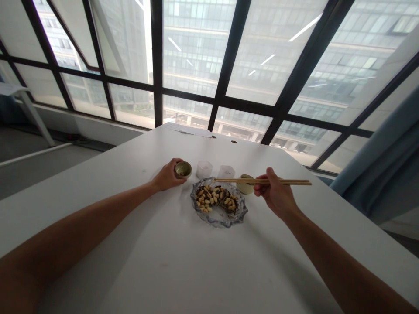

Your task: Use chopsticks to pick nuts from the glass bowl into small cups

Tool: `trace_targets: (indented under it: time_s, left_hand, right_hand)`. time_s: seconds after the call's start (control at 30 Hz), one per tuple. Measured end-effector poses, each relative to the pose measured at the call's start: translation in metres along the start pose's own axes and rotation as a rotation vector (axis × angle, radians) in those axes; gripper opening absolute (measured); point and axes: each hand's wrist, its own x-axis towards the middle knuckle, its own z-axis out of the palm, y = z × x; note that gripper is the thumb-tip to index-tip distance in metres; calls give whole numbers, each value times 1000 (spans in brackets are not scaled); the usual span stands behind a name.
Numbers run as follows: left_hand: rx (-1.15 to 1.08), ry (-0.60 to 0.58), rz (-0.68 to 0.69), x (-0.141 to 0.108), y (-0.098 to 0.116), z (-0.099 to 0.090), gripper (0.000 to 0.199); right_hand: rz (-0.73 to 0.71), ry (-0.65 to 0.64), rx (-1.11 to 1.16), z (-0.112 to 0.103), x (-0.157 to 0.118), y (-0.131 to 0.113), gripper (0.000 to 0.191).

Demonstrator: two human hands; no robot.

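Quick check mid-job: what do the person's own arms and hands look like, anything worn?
The left hand and right hand are ungloved. The left forearm and right forearm are bare: no sleeve, watch, bracelet or cable shows. Rings or fine markings are too small to tell.

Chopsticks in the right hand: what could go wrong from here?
The chopsticks are slender, so nuts picked from the glass dish might slip from the tips.
If the left hand loosens its hold, the small bowl could drop and spill what lies inside.
The white cups stand close beyond the dish; a wide sweep of the right hand might knock one.
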Motion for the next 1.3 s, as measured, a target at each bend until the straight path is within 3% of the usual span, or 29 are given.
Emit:
trace_targets:
  time_s: [0.17, 0.3, 0.43, 0.5, 0.67, 0.83, 0.97, 1.07, 1.2, 1.3]
  left_hand:
    - [1, 3, -29, 0, 0, 1, 72]
    - [49, 32, -211, 4, -2, -1, 75]
    - [143, -45, -354, 17, -4, -6, 85]
    - [245, -86, -302, 27, 1, -6, 92]
    - [503, -165, 77, 55, 37, 16, 81]
    - [521, -319, 94, 74, 63, 45, 73]
    - [428, -337, 178, 75, 61, 50, 80]
    - [505, -314, 136, 76, 56, 49, 89]
    - [519, -413, 68, 83, 50, 47, 84]
    - [440, -392, 251, 85, 48, 45, 83]
  right_hand:
    - [18, 12, 31, 2, -2, -1, 52]
    - [24, 64, 80, 5, -2, -4, 54]
    - [-1, 137, 113, 6, -1, -7, 55]
    - [-21, 178, 124, 6, 0, -7, 55]
    - [-135, 229, 81, 7, -2, -6, 56]
    - [-267, 225, -93, 13, -13, -12, 56]
    - [-386, 183, -198, 20, -23, -16, 54]
    - [-414, 147, -232, 23, -25, -16, 54]
    - [-413, 139, -250, 23, -24, -12, 53]
    - [-452, 158, -276, 20, -25, -10, 51]
